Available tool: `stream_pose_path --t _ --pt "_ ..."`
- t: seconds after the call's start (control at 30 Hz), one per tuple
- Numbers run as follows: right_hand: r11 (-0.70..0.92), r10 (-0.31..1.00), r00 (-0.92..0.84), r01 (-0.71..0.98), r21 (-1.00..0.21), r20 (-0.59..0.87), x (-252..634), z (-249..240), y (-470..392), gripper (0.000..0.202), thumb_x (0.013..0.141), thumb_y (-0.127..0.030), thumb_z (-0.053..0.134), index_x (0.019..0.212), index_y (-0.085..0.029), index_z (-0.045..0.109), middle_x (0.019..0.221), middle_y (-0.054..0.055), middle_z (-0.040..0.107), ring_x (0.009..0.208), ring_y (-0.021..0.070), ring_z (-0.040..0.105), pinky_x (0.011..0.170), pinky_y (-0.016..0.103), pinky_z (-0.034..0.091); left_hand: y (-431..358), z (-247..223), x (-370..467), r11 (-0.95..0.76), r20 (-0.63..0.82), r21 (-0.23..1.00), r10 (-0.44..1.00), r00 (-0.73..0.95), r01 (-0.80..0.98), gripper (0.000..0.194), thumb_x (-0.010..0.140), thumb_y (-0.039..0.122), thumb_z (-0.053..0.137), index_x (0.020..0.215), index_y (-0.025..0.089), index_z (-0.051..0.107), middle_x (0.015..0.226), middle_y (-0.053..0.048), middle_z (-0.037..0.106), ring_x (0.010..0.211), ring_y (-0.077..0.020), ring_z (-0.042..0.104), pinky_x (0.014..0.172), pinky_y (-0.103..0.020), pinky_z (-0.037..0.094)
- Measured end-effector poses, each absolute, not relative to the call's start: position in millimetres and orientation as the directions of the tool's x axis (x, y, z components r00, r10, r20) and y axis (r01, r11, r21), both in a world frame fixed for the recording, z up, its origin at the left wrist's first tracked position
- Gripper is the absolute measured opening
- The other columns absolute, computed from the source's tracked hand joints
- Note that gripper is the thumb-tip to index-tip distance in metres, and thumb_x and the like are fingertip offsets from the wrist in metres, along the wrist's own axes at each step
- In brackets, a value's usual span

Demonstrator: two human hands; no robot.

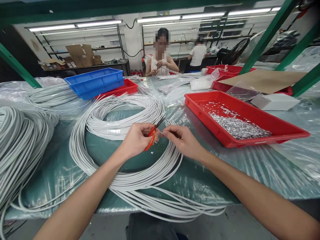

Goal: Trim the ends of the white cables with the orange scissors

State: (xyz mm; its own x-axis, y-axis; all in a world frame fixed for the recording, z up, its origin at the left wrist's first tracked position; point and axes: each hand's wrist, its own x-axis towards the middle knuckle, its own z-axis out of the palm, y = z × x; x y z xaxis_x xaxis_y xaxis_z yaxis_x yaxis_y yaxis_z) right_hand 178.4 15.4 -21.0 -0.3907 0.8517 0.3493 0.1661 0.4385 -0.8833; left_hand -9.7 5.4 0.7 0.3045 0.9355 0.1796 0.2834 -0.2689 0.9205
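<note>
White cable, wound in a broad main coil (146, 180), lies in the middle of a green, plastic-covered table (212, 186), some loops hanging past the near edge. I see both hands over its right side: the left hand (141, 138) grips orange-handled scissors (152, 132), blades pointing away; the right hand (185, 141) is closed in a pinch on what looks like a cable end (161, 133), too small to be sure. The blades sit close to the right fingertips, so I judge a slip of the left grip could nick skin or cable. Overhanging loops could snag on a forearm and drag the coil off. I count one pair of scissors; three coils, with a side coil (22, 146) at the left edge and a rear coil (50, 95) toward the far left corner; one large red tray (250, 142) near the right edge, holding metal pieces (235, 125) too many to count; and two co-workers (162, 65) beyond the far edge.
</note>
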Motion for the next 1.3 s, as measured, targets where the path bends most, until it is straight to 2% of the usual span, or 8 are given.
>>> stream_pose_path --t 0.13,0.2,0.37,0.53,0.67,0.87,1.03,1.3 --pt "0.086 0.868 -0.489 -0.019 -0.996 0.084 179 -22 17 0.030 0.083 -0.044 0.063 0.074 -0.016 0.066 0.050 -0.007 0.036 0.046 0.0082 0.032 0.045 0.023 0.030 7 2 -10 -0.243 0.167 0.939 0.941 0.294 0.245 0.011 0.070 0.021 0.070 0.076 0.012 0.066 0.068 -0.001 0.066 0.058 -0.0100 0.056 0.057 -0.022 0.046" --pt "0.002 0.864 -0.502 -0.070 -0.998 0.037 180 -22 17 0.027 0.080 -0.042 0.067 0.075 -0.015 0.067 0.049 -0.008 0.033 0.044 0.0068 0.027 0.042 0.022 0.025 7 3 -10 -0.242 0.158 0.938 0.936 0.314 0.249 0.013 0.070 0.022 0.071 0.076 0.012 0.065 0.067 -0.001 0.065 0.058 -0.0100 0.055 0.057 -0.022 0.046" --pt "0.159 0.885 -0.447 0.028 -0.987 0.129 183 -21 20 0.023 0.078 -0.036 0.068 0.071 -0.014 0.072 0.046 -0.006 0.038 0.042 0.0053 0.024 0.042 0.023 0.017 6 2 -12 -0.318 0.184 0.881 0.912 0.367 0.350 0.013 0.075 0.025 0.066 0.074 0.013 0.064 0.065 0.001 0.059 0.059 -0.0094 0.049 0.057 -0.022 0.040" --pt "0.222 0.873 -0.464 0.107 -0.969 0.148 183 -19 21 0.021 0.079 -0.030 0.065 0.066 -0.015 0.074 0.042 -0.006 0.036 0.042 0.0061 0.024 0.044 0.025 0.019 6 -3 -14 -0.443 0.222 0.738 0.872 0.436 0.509 0.009 0.073 0.016 0.057 0.065 0.014 0.060 0.058 0.004 0.040 0.058 -0.0082 0.035 0.053 -0.022 0.029" --pt "0.240 0.873 -0.476 0.223 -0.945 0.109 183 -18 21 0.023 0.079 -0.030 0.063 0.066 -0.013 0.072 0.044 -0.005 0.040 0.045 0.0068 0.030 0.047 0.025 0.024 6 -5 -15 -0.479 0.230 0.693 0.856 0.464 0.539 0.009 0.070 0.013 0.053 0.064 0.013 0.060 0.059 0.004 0.039 0.059 -0.0081 0.033 0.053 -0.022 0.028" --pt "0.350 0.826 -0.539 0.261 -0.900 0.165 185 -20 21 0.021 0.080 -0.028 0.061 0.070 -0.012 0.072 0.065 0.003 0.064 0.060 0.0132 0.053 0.057 0.025 0.039 7 -4 -15 -0.370 0.146 0.821 0.872 0.466 0.434 0.010 0.071 0.017 0.057 0.063 0.012 0.060 0.056 0.004 0.045 0.056 -0.0069 0.038 0.051 -0.019 0.030" --pt "0.450 0.771 -0.595 0.257 -0.856 0.227 186 -20 18 0.022 0.084 -0.030 0.061 0.076 -0.012 0.072 0.065 0.003 0.062 0.058 0.0111 0.047 0.052 0.024 0.035 9 2 -17 -0.158 -0.025 0.934 0.865 0.501 0.320 0.007 0.067 0.012 0.057 0.066 0.012 0.064 0.060 0.000 0.061 0.052 -0.0079 0.052 0.049 -0.018 0.040" --pt "0.529 0.689 -0.663 0.185 -0.828 0.292 186 -14 13 0.021 0.086 -0.028 0.063 0.077 -0.011 0.073 0.066 0.001 0.057 0.055 0.0077 0.040 0.048 0.023 0.029 8 11 -19 -0.018 -0.160 0.954 0.814 0.559 0.299 0.011 0.070 0.016 0.058 0.061 0.013 0.064 0.056 0.000 0.062 0.045 -0.0063 0.051 0.044 -0.017 0.040"
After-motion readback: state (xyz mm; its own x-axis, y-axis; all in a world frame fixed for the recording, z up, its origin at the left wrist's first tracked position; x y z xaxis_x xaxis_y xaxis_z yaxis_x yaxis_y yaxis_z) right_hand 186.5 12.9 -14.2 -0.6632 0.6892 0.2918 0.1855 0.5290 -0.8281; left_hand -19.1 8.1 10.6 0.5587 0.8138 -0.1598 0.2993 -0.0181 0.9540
